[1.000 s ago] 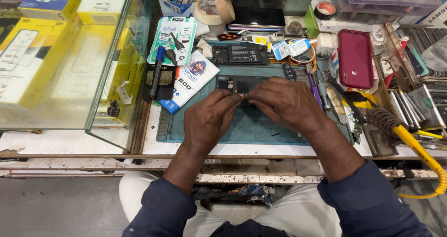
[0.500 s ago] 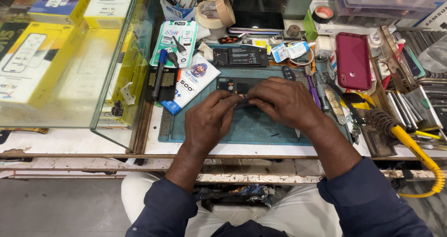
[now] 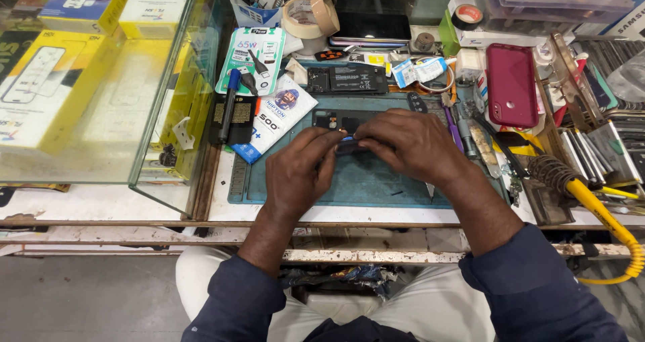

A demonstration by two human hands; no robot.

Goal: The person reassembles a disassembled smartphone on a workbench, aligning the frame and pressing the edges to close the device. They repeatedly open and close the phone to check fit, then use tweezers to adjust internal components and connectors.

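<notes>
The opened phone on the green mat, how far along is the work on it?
Done: the phone lies open, its insides exposed, on the green mat. In hand: left hand and right hand meet over its middle, fingertips pinching a small part. Left: the black battery lies apart behind the mat.

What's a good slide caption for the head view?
Both hands, left and right, work on an opened phone over a teal mat.

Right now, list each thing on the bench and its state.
Opened phone: lying on the teal mat, back off, insides showing.
Left hand: fingertips pressed on the phone.
Right hand: resting over the phone.
Red phone: face down.
Tape roll: tilted.
</notes>
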